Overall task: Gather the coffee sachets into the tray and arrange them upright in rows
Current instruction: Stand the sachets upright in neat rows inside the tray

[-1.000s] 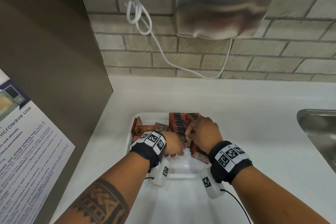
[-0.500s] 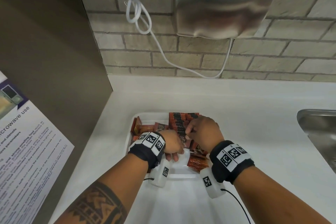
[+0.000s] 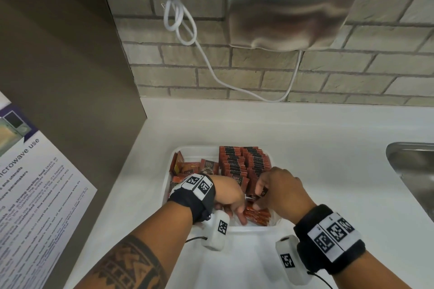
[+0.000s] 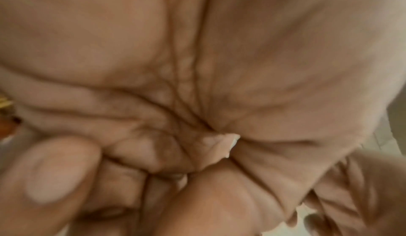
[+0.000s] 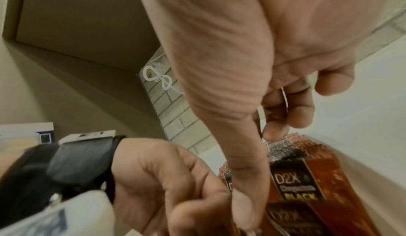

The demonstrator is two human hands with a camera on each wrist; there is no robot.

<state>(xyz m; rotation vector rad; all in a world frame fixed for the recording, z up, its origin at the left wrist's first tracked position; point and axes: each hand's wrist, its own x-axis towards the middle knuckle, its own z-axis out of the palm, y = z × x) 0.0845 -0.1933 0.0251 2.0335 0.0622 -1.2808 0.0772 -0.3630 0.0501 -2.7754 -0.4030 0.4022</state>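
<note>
A white tray sits on the counter. Orange-and-black coffee sachets stand upright in two rows at its back right. Loose sachets lie jumbled at its left, and a few flat sachets lie by the front rim. My right hand is at the near end of the rows. Its thumb and curled fingers pinch upright sachets. My left hand is low in the tray beside it. The left wrist view shows its fingers curled into the palm with nothing in them.
A steel sink is set into the counter at the right. A hand dryer and a looped white cable hang on the brick wall behind. A brown panel with a microwave notice closes off the left.
My right hand has drawn back a little toward the tray's front. Flat sachets have come into view at the front rim. My left hand has barely moved.
</note>
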